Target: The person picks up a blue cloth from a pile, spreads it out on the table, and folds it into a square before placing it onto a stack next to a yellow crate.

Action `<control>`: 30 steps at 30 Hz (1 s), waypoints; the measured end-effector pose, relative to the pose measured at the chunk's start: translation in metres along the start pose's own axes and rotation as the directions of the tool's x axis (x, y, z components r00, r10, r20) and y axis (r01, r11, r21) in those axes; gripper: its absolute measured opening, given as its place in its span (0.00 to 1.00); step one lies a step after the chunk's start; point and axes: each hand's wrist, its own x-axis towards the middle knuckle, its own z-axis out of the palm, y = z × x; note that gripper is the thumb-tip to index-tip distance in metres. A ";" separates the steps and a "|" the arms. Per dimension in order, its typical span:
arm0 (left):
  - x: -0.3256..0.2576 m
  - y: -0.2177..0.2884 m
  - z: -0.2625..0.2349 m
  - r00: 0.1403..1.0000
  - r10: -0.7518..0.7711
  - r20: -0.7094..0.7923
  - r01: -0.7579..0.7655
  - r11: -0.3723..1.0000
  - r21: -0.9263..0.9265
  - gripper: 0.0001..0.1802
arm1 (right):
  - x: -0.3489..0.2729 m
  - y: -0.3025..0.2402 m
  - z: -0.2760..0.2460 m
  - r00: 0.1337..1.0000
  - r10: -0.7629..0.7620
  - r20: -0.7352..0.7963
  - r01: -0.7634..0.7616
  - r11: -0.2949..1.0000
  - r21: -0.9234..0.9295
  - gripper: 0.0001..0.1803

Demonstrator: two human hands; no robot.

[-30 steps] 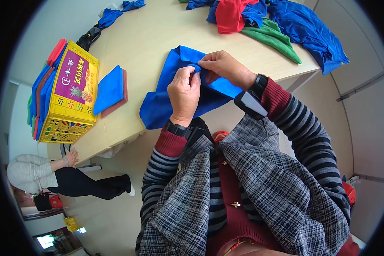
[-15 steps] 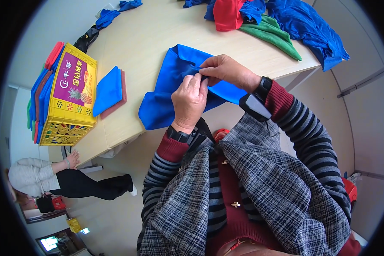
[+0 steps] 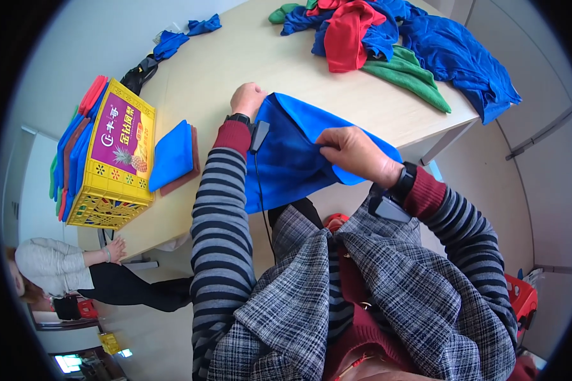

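A blue cloth (image 3: 292,168) hangs partly over the near table edge, its far part lying on the tabletop. My right hand (image 3: 361,152) is on its right side, thumb and fingers pinched together on the fabric. At the cloth's far left corner is my left hand (image 3: 248,100), closed, with its fingertips turned away; whether anything is in them is hidden. Left of the cloth lies a folded blue cloth (image 3: 173,155) on top of a folded brown one (image 3: 192,155).
A yellow crate (image 3: 111,209) filled with folded cloths stands at the table's left. Rumpled blue, red and green cloths (image 3: 353,35) are heaped at the far right. Small blue cloths (image 3: 170,44) and a black bag (image 3: 138,74) lie far left. Another person (image 3: 63,263) stands beyond the crate.
My left hand has left the spot beside my right hand and moved away and leftward. The right hand has shifted nearer and right, and the cloth is spread wider.
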 end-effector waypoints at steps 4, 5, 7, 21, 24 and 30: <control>0.025 -0.001 0.028 0.986 -0.020 0.164 -0.002 0.991 0.137 0.11 | -0.008 -0.002 0.001 0.999 -0.041 -0.011 0.040 0.998 -0.053 0.10; 0.028 -0.007 0.031 0.990 -0.025 0.137 -0.003 0.979 0.204 0.10 | -0.008 -0.005 0.002 0.998 -0.056 -0.005 0.055 0.997 -0.062 0.10; 0.036 0.002 0.033 0.993 -0.008 0.115 -0.023 0.965 0.260 0.10 | -0.009 -0.004 -0.006 0.998 -0.060 -0.015 0.058 0.995 -0.082 0.10; -0.033 0.066 -0.254 0.986 0.068 -0.151 -0.110 0.950 -0.291 0.07 | -0.019 -0.083 -0.147 0.865 -0.444 -0.235 0.305 0.836 -0.457 0.05; -0.054 0.070 -0.288 0.972 0.076 -0.223 -0.147 0.935 -0.322 0.07 | -0.017 -0.099 -0.163 0.805 -0.528 -0.270 0.326 0.774 -0.543 0.05; -0.080 0.078 -0.316 0.952 0.088 -0.295 -0.204 0.898 -0.391 0.08 | -0.006 -0.105 -0.172 0.802 -0.540 -0.254 0.365 0.781 -0.507 0.06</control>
